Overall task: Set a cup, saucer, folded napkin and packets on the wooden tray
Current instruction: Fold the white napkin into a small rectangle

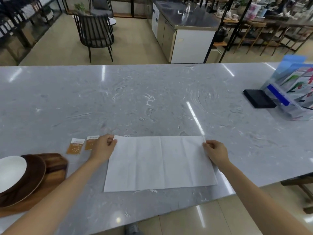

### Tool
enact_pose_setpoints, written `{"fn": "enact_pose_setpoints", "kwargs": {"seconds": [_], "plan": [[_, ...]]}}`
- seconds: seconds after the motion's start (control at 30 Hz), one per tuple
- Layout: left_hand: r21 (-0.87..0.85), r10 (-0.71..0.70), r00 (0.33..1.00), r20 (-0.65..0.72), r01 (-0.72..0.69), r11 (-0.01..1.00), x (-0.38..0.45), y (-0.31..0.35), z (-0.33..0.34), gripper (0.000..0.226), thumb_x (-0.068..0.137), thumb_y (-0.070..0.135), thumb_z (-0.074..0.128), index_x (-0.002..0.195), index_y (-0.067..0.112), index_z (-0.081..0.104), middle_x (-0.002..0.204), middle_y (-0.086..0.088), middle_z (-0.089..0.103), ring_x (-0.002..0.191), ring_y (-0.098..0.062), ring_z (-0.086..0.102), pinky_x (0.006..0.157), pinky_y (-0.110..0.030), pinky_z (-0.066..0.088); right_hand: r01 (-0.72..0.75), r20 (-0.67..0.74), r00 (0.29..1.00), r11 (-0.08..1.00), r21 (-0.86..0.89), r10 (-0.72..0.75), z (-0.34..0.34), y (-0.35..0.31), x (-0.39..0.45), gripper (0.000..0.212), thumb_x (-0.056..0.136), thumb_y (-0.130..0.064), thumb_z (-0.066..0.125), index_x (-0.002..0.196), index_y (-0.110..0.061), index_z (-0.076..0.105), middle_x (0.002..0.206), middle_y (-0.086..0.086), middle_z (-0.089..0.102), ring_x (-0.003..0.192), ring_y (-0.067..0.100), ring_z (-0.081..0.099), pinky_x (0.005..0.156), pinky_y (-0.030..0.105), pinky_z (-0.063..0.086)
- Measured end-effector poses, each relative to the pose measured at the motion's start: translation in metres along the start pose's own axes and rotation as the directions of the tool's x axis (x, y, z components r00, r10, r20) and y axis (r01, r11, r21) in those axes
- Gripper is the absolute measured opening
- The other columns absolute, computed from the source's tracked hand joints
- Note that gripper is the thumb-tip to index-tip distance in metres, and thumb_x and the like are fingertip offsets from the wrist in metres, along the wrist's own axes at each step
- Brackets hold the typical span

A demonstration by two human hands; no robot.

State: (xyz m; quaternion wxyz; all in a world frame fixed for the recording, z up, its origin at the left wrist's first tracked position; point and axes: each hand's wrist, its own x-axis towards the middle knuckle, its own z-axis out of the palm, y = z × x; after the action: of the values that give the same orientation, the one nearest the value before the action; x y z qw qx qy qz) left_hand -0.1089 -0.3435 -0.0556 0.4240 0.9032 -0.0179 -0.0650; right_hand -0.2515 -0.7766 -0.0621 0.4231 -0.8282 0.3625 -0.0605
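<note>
A white napkin [159, 162] lies spread flat on the grey marble counter, creased into several panels. My left hand [103, 147] pinches its far left corner. My right hand [216, 152] pinches the far right corner. Two orange-and-white packets [75, 146] lie side by side just left of my left hand. At the lower left a wooden tray [54, 168] carries a dark brown saucer [32, 180] with a white cup [10, 172] on it, cut off by the frame edge.
The marble counter [152, 102] stretches wide beyond the napkin. At the far right stand a black box [259, 98] and a clear holder with colourful leaflets [294, 92]. The counter's near edge runs diagonally below the napkin.
</note>
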Motion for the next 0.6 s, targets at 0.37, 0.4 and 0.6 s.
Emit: {"fn": "enact_pose_setpoints", "kwargs": {"seconds": [0.37,0.4,0.6], "plan": [[0.228,0.077,0.993,0.093,-0.097,0.969,0.015,-0.001,-0.001,0.039,0.088,0.017,0.071,0.125,0.009,0.061,0.101,-0.01,0.067,0.104,-0.031,0.062,0.087,-0.038,0.047,0.052,0.049,0.998,0.963,-0.264,-0.041,0.0,-0.014,0.006,0.043,0.09,-0.027,0.064,0.132,-0.019,0.057,0.086,0.005,0.073,0.075,0.016,0.063,0.059,0.027,0.045],[0.271,0.106,0.982,0.157,-0.146,0.951,0.019,-0.001,-0.003,0.042,0.089,0.018,0.071,0.129,0.011,0.061,0.111,-0.011,0.064,0.109,-0.03,0.06,0.092,-0.037,0.046,0.096,0.082,0.994,0.933,-0.346,-0.072,0.0,-0.019,0.008,0.048,0.091,-0.03,0.064,0.137,-0.021,0.053,0.094,0.009,0.071,0.081,0.02,0.063,0.064,0.029,0.046],[0.314,0.283,0.91,0.303,-0.376,0.872,0.041,0.008,-0.017,0.011,0.085,0.009,0.074,0.089,0.017,0.07,0.093,-0.002,0.064,0.085,-0.023,0.063,0.081,-0.036,0.051,0.267,0.222,0.96,0.804,-0.531,-0.172,-0.001,-0.034,0.022,0.032,0.092,-0.025,0.065,0.123,-0.025,0.066,0.109,0.001,0.049,0.097,0.025,0.064,0.084,0.03,0.048]]}}
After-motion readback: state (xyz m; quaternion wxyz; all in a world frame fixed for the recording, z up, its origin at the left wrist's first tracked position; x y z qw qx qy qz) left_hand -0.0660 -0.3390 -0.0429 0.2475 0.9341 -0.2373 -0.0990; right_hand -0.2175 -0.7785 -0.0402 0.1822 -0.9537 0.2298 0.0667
